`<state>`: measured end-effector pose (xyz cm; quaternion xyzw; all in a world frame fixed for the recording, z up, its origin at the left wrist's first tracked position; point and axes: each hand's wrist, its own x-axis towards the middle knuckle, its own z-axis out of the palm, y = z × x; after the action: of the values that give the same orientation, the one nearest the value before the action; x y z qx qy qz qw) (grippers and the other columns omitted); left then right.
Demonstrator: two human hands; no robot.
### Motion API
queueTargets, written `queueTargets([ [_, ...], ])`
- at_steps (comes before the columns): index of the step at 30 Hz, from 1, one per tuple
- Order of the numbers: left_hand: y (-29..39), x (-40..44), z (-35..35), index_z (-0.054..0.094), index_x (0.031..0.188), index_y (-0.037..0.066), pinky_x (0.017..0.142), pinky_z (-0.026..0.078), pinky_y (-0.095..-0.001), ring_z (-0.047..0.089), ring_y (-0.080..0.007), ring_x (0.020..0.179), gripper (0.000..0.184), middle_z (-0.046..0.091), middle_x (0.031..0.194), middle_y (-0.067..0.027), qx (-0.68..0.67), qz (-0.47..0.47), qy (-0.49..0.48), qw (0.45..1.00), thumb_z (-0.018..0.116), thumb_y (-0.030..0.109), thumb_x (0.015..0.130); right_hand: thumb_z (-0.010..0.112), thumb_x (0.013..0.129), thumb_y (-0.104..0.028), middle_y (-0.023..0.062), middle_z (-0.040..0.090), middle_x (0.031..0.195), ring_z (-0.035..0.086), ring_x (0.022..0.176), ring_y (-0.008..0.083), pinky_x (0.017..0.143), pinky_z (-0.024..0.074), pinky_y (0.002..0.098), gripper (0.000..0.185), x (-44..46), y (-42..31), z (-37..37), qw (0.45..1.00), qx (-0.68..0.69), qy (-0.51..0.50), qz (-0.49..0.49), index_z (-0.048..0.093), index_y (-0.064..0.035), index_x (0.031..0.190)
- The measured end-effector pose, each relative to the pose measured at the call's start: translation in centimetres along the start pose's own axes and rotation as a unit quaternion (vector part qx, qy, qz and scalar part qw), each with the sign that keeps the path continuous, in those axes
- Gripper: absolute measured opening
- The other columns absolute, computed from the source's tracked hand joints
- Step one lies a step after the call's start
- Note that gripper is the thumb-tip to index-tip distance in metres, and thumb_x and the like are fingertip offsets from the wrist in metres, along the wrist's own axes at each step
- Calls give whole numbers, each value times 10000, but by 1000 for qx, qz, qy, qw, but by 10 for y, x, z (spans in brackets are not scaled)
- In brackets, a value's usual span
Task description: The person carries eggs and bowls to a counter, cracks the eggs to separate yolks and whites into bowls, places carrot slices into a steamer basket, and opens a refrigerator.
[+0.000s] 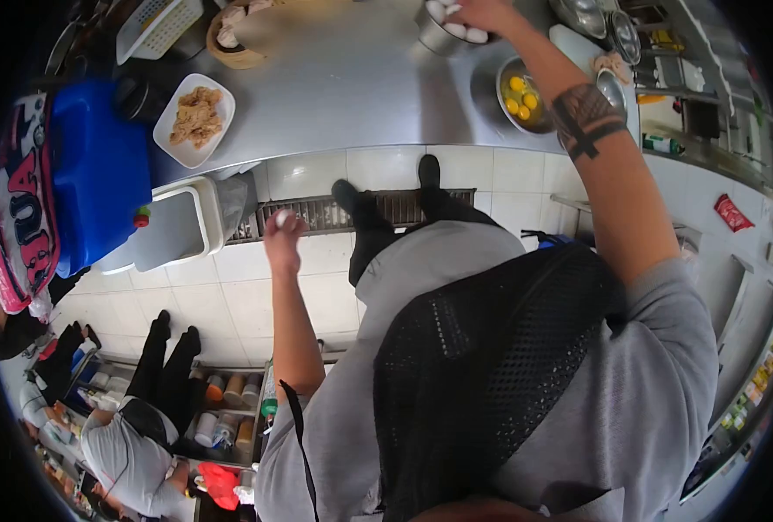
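Held out over the floor, my left hand (285, 239) is closed around a white egg (284, 217). My right hand (482, 16) reaches to the top edge of the view, its fingers down among white eggs (476, 36) in a metal container (437, 40). Whether those fingers grip an egg is not clear, since the frame edge cuts them off. Beside my right forearm, a metal bowl (502, 94) holds several cracked eggs with yellow yolks (524, 101) in clear whites.
On the steel counter (334, 96) are a white dish (162, 130) of shredded food, a bamboo steamer (246, 59) and a white basket (156, 30). A blue container (99, 174) and an open bin (208, 213) stand left. Another person (134, 444) is at shelves behind.
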<state>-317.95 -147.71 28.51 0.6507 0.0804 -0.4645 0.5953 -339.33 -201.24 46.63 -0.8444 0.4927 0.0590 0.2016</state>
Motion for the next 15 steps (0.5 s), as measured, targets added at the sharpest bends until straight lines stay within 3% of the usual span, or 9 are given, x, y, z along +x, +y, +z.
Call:
queueTargets([
  [1, 5, -20, 21, 612, 1260, 4, 774, 569, -306, 660, -172, 845, 349, 674, 1034, -71, 50, -19, -34, 998, 723, 95, 942, 818, 739, -299, 251, 743, 998, 744, 892, 345, 766, 583, 447, 478, 9, 11, 4, 997, -32, 24, -67, 719, 3, 1096],
  [3, 8, -49, 55, 609, 1310, 6, 747, 539, -273, 645, -145, 835, 396, 683, 1032, -60, 145, 18, -85, 986, 724, 103, 944, 811, 757, -292, 234, 746, 987, 741, 868, 334, 755, 581, 441, 472, -11, 6, -3, 995, 21, 50, -82, 714, 8, 1108],
  [5, 23, -81, 101, 594, 1335, -1, 745, 545, -276, 641, -133, 826, 416, 678, 1016, -59, 137, 46, -112, 983, 719, 103, 951, 803, 775, -285, 218, 750, 976, 737, 845, 323, 744, 579, 436, 465, -13, 21, -7, 989, 69, 78, -102, 708, 12, 1120],
  [6, 31, -98, 126, 579, 1359, -8, 743, 551, -279, 638, -120, 817, 437, 673, 999, -59, 124, 67, -146, 979, 714, 103, 959, 784, 802, -269, 192, 745, 968, 726, 835, 314, 729, 578, 422, 420, -9, 37, 2, 958, 260, 100, -64, 700, 19, 1096],
  [7, 40, -115, 152, 579, 1359, -8, 743, 551, -279, 638, -120, 817, 437, 673, 999, -59, 126, 73, -139, 980, 714, 103, 959, 766, 829, -252, 167, 740, 959, 715, 825, 304, 714, 576, 409, 377, -6, 54, 6, 890, 441, 114, -23, 693, 27, 1071],
  [10, 65, -153, 235, 570, 1397, 10, 754, 538, -281, 646, -122, 850, 507, 677, 1047, -60, 240, 133, -152, 950, 747, 124, 935, 657, 916, -165, 133, 717, 981, 699, 885, 283, 694, 569, 399, 206, -34, 122, 4, 697, 707, -119, 0, 634, 5, 1031],
  [12, 69, -161, 295, 568, 1393, 1, 780, 557, -278, 659, -130, 878, 494, 679, 1061, -68, 242, 147, -195, 939, 740, 91, 939, 624, 1013, -313, 138, 723, 1057, 634, 752, 162, 611, 513, 292, 360, -106, 119, -24, 702, 697, -142, -18, 638, -61, 1268],
  [13, 62, -157, 321, 568, 1393, 1, 780, 557, -278, 659, -130, 878, 494, 679, 1061, -68, 240, 151, -189, 940, 740, 91, 939, 624, 1013, -313, 138, 723, 1057, 634, 752, 162, 611, 513, 292, 360, -128, 124, -29, 702, 696, -147, -24, 638, -61, 1268],
  [15, 49, -144, 370, 570, 1388, -4, 792, 565, -278, 672, -129, 924, 521, 683, 1090, -73, 316, 297, -213, 875, 766, 69, 911, 608, 1031, -226, 111, 702, 1045, 583, 699, 124, 533, 447, 255, 293, -158, 136, -38, 707, 687, -167, 22, 605, -57, 1270],
])
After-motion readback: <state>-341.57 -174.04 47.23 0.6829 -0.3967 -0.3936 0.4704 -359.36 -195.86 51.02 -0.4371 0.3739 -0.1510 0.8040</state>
